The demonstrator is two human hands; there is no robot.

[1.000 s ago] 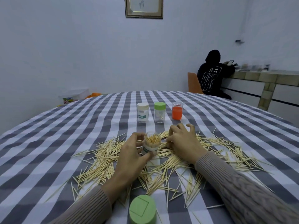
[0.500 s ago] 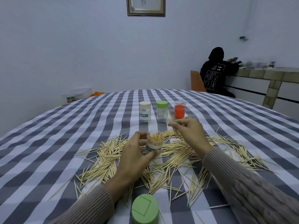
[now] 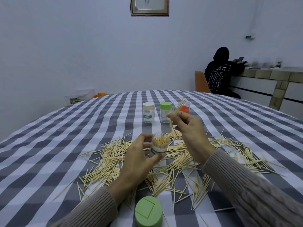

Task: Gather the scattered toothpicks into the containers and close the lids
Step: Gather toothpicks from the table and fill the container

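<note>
Many wooden toothpicks (image 3: pixel 113 163) lie scattered over the checked tablecloth. My left hand (image 3: pixel 139 159) grips an open clear container (image 3: pixel 159 145) that is nearly full of upright toothpicks. My right hand (image 3: pixel 188 128) is raised above and behind it, pinching a small bunch of toothpicks (image 3: pixel 177 110) that points up and to the right. A green lid (image 3: pixel 148 211) lies on the cloth at the near edge. Behind stand a container with a white lid (image 3: pixel 148 114), one with a green lid (image 3: pixel 166 112) and an orange one (image 3: pixel 185 108) with no lid.
The checked table (image 3: pixel 49 145) fills the view. A person in a black hooded top (image 3: pixel 221 74) sits on an orange chair (image 3: pixel 200 81) at the far right by a counter. A plastic box (image 3: pixel 82 95) stands beyond the table's far left edge.
My right hand picked a bunch of toothpicks from the pile and lifted it up above the cloth. My left hand kept holding the open container.
</note>
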